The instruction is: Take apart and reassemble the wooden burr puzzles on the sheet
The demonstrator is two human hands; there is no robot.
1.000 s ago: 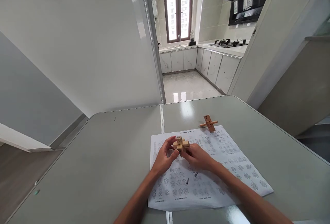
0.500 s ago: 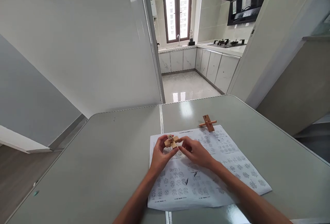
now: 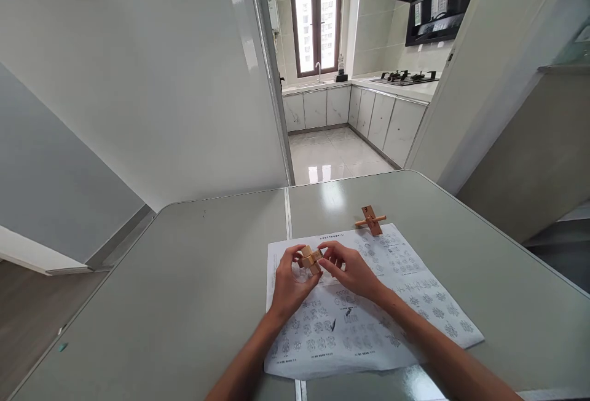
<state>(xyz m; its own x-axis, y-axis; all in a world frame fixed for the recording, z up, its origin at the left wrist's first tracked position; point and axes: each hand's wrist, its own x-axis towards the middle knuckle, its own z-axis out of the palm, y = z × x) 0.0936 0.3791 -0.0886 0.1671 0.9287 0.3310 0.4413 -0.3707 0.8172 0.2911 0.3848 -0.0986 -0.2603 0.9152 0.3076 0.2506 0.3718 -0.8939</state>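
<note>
The grip of the left hand (image 3: 288, 287) pinches a pale wooden block assembly (image 3: 310, 259) of crossed square bars between thumb and fingers. The grip of the right hand (image 3: 353, 272) is curled, with thumb and forefinger tips at the 3 o'clock end of the assembly; whether they press on it cannot be told.

Clock positions are read from the assembly, with 12 o'clock pointing away from the person. The assembly is held above the 10 o'clock portion of a white printed paper sheet (image 3: 364, 352), which bears rows of line diagrams and two dark marks. The sheet lies on a grey-green, smooth-topped table (image 3: 221, 278). At 2 o'clock, by the sheet's far edge, is a reddish-brown wooden plate (image 3: 367, 211) crossed by a slender wooden rod (image 3: 381, 218). A black gas hob (image 3: 405, 79) is located beyond the table at 1 o'clock.
</note>
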